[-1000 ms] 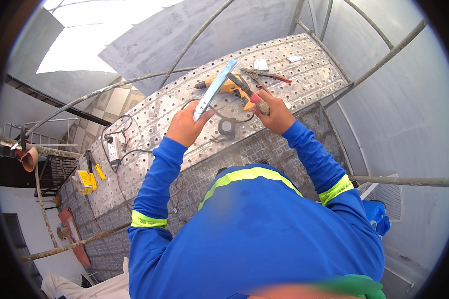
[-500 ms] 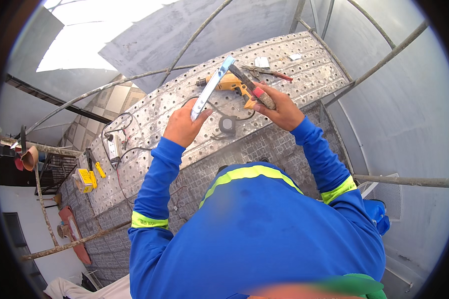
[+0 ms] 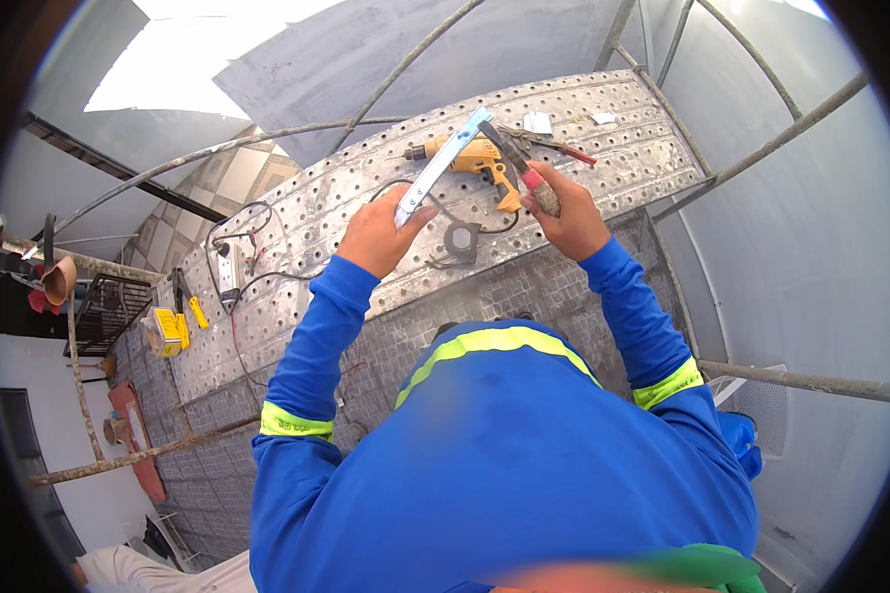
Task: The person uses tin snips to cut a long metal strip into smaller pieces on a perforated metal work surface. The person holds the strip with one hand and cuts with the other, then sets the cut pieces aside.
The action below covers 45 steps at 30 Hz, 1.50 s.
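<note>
My left hand (image 3: 378,237) is closed round the lower end of a shiny metal strip (image 3: 445,163), which slants up and away to the right. In my right hand (image 3: 570,219) is what looks like a hammer (image 3: 509,150), dark-shafted with a red band and a worn grip. Its far end meets the strip's upper end, so its head is not clear. Beneath them on the perforated metal platform (image 3: 307,222) lies a yellow power drill (image 3: 480,158), partly covered by the strip. A grey tape measure (image 3: 461,240) rests between my hands, nearer to me.
Red-handled pliers (image 3: 569,151) and white pieces (image 3: 538,123) lie farther back. At left are a power strip (image 3: 228,269) with cables, a yellow cutter (image 3: 198,312) and a yellow box (image 3: 161,333). Scaffold tubes (image 3: 761,182) surround the platform beside grey walls.
The view has shifted slightly, moving the platform and tools a little right and down in the picture. Both hands keep their holds, with the strip and hammer still meeting at their upper ends.
</note>
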Motion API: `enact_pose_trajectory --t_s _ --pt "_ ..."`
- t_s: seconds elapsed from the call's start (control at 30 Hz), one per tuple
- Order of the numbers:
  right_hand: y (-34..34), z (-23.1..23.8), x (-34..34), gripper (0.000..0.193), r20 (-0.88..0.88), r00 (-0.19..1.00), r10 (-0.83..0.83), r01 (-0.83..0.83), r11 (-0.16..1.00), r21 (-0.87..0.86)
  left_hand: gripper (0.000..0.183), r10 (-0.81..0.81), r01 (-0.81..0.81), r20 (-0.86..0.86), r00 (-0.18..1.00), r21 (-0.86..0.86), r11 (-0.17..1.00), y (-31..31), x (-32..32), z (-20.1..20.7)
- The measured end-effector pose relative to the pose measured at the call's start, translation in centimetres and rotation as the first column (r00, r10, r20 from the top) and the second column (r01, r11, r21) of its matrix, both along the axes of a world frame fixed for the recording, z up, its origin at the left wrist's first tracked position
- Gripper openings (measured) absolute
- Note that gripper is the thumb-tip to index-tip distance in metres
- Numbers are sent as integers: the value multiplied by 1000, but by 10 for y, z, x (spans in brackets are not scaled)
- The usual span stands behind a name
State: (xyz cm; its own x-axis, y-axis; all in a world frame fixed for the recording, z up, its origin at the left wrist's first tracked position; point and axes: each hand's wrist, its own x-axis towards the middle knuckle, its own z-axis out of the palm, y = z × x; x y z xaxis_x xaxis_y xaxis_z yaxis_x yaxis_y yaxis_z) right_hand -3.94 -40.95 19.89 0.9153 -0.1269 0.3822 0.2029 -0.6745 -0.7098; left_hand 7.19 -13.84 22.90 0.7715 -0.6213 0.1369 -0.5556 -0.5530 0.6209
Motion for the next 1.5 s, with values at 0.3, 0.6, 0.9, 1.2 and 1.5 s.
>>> enact_pose_trajectory --t_s 0.3,0.6,0.9,1.2,1.5 --pt "-7 -4 3 46 -212 949 232 -142 918 371 50 42 -41 -12 999 21 999 9 0 -19" --pt "-8 -5 15 40 -228 934 276 -214 940 265 49 98 -96 -73 992 30 995 18 -5 -24" --pt "16 -4 25 54 -115 971 209 -212 977 -14 48 99 -109 -77 992 -139 984 26 -9 -26" --pt "4 21 25 66 -103 964 244 -255 959 -121 43 103 -106 -69 992 -41 994 25 -8 -11" --pt "-2 23 24 67 -155 957 246 -260 963 -77 45 89 -91 -61 994 -37 995 17 -5 -12"
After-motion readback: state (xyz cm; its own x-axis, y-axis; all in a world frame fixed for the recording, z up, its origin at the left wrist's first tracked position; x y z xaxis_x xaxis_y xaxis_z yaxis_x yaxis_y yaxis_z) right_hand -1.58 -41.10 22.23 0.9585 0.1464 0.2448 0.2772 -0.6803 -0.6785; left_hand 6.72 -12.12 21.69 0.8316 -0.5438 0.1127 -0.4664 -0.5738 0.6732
